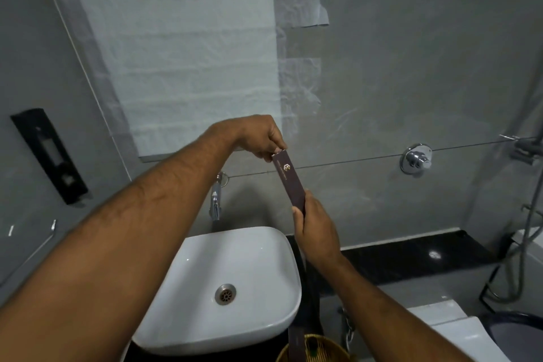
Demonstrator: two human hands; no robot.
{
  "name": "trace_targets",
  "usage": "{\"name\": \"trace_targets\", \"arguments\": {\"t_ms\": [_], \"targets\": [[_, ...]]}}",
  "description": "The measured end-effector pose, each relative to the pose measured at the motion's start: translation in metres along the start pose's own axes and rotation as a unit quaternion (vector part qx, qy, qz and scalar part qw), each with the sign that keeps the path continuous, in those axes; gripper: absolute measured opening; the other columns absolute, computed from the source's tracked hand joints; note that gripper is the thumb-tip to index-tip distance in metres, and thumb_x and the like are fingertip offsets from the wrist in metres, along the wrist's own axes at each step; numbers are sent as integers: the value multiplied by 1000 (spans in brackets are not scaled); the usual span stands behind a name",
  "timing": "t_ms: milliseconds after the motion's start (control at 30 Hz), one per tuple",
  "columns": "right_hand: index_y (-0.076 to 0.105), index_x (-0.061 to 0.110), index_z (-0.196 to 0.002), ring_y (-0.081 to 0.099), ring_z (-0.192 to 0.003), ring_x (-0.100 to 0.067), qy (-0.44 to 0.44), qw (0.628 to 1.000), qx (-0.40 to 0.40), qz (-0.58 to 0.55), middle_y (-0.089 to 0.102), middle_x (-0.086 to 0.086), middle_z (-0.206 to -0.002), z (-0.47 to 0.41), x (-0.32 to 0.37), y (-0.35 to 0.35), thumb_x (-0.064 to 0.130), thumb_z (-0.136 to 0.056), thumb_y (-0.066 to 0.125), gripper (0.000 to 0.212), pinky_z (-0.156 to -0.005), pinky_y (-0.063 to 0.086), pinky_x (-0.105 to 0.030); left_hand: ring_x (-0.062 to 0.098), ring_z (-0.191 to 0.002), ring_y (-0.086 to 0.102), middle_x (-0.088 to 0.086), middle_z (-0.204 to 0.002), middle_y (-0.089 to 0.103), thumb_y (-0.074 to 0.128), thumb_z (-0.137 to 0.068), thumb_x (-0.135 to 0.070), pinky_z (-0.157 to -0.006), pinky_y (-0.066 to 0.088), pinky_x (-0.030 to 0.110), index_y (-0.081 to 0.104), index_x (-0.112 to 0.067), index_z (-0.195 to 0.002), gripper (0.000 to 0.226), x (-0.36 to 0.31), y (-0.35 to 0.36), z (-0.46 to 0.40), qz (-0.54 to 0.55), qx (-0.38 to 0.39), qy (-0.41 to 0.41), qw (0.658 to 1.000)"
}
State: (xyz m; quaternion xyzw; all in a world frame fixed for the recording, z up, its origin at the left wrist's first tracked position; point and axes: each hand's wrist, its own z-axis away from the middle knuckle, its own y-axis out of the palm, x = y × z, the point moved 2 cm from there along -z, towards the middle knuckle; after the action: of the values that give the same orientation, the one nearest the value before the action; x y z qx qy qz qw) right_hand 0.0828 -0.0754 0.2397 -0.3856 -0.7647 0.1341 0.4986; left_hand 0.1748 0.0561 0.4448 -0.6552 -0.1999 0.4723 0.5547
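A long, slim dark-brown box (288,181) with a small gold logo is held in the air above the right edge of the white basin (188,317). My left hand (258,137) pinches the box's top end between its fingertips. Around the lower end my right hand (316,225) is curled, with the thumb along the box's left side. The box tilts, its top leaning left. What is inside it is hidden.
A chrome tap (215,200) juts from the wall above the basin. A black counter (411,256) runs to the right, with a wall valve (415,159) above it. A woven basket (314,348) and another dark box (296,342) sit at the bottom. A black wall holder (50,156) hangs at left.
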Motion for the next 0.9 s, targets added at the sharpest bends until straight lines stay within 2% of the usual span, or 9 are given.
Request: {"name": "trace_targets", "arguments": {"t_ms": [133, 233, 333, 467, 533, 600, 700, 767, 900], "targets": [[39, 9, -149, 61, -117, -26, -2, 1000, -1, -9, 60, -12, -136, -2, 8, -1, 36, -104, 47, 53, -96, 55, -42, 10, -78, 73, -2, -86, 76, 61, -92, -10, -66, 56, 22, 75, -15, -107, 22, -4, -6, -2, -55, 3, -1, 999], [37, 8, -150, 60, -119, -28, -12, 1000, 9, -13, 59, -14, -138, -3, 13, -2, 35, -104, 47, 54, -96, 55, -45, 14, -81, 74, 2, -87, 78, 60, -91, -9, -73, 59, 28, 78, -18, -102, 23, -4, -10, -2, -94, 2, -8, 996], [39, 8, -149, 61, -116, -28, -24, 1000, 16, -11, 61, -14, -135, -4, 16, -2, 33, -104, 47, 52, -95, 55, -44, 12, -75, 74, 0, -78, 78, 61, -87, -13, -77, 60, 32, 78, -20, -93, 20, -1, -11, -2, -140, -6, -17, 990], [38, 8, -150, 60, -118, -26, -44, 998, 48, -6, 59, -12, -137, -12, 15, -7, 33, -104, 47, 53, -96, 55, -42, 10, -68, 72, 1, -74, 76, 64, -78, -20, -74, 60, 35, 73, -17, -103, 26, 10, -6, 4, -157, -70, -10, 985], [38, 9, -150, 60, -117, -25, -58, 996, 61, 1, 59, -12, -136, -18, 12, -11, 33, -103, 48, 53, -94, 55, -38, 11, -67, 71, 3, -78, 76, 58, -78, -16, -68, 59, 32, 73, -17, -98, 25, 18, -2, 10, -140, -102, 9, 985], [41, 10, -147, 61, -112, -24, -74, 995, 68, 9, 60, -12, -133, -23, 9, -17, 32, -103, 49, 50, -90, 55, -34, 13, -65, 71, 4, -80, 75, 55, -80, -10, -63, 60, 32, 74, -16, -88, 21, 27, 3, 15, -66, -146, 27, 987], [46, 11, -141, 60, -104, -20, -94, 992, 85, -5, 62, -11, -127, -31, 6, -24, 29, -103, 51, 43, -85, 55, -34, 22, -63, 73, 14, -82, 73, 50, -83, 0, -59, 61, 31, 73, -8, -83, 24, 44, 15, 25, 175, -207, 23, 962], [49, 12, -138, 60, -100, -21, -114, 988, 104, -9, 63, -11, -121, -37, 9, -29, 27, -102, 51, 39, -82, 54, -35, 26, -57, 70, 19, -75, 73, 45, -84, -4, -57, 61, 35, 72, -6, -82, 27, 55, 27, 30, 292, -248, -4, 924], [59, 17, -126, 62, -94, -25, -164, 977, 125, 55, 67, -7, -108, -50, 22, -46, 31, -90, 59, 39, -73, 52, -39, 22, -42, 57, 17, -58, 67, 48, -84, -24, -51, 57, 37, 64, -3, -83, 27, 74, 64, 35, 461, -317, -82, 825]]}}
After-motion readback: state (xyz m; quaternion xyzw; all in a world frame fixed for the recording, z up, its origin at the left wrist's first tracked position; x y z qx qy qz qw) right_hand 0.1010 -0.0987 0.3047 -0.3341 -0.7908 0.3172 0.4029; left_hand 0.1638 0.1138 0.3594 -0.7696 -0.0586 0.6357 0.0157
